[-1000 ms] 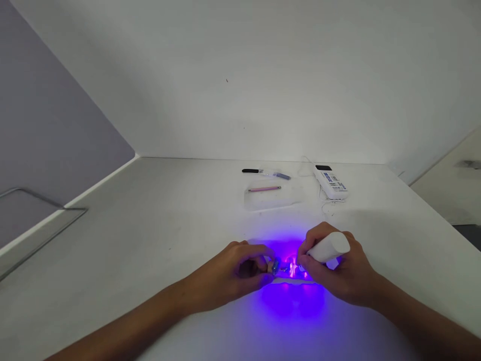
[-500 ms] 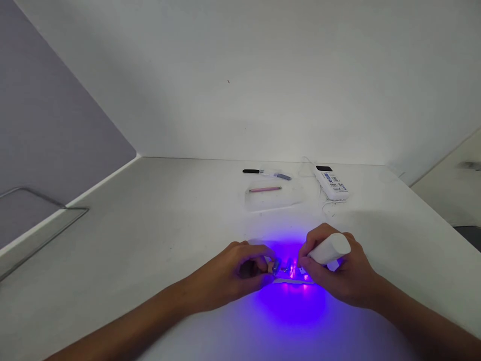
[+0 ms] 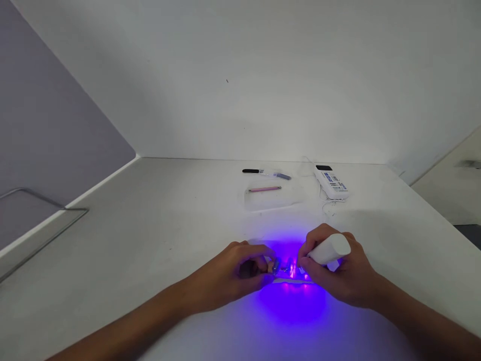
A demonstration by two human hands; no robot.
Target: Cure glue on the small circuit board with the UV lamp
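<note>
My right hand (image 3: 343, 273) is closed around a white handheld UV lamp (image 3: 330, 249), tilted with its thick end up toward the right. Violet light spreads below it over the work surface. My left hand (image 3: 235, 271) pinches a small piece (image 3: 276, 265) at the left edge of the glow; its kind is unclear in the glare. Between the two hands, small bright shiny bits (image 3: 292, 269) lie above a pale strip (image 3: 295, 281). The lamp's lit end is hidden behind my right fingers.
Farther back on the white table (image 3: 150, 215) lie a pink pen-like stick (image 3: 265, 189) on a clear sheet, a black-ended tool (image 3: 250, 171) and a grey-ended piece (image 3: 282, 176). A white device with a dark screen (image 3: 332, 183) and thin cord stands right. A metal wire frame (image 3: 48, 240) is at left.
</note>
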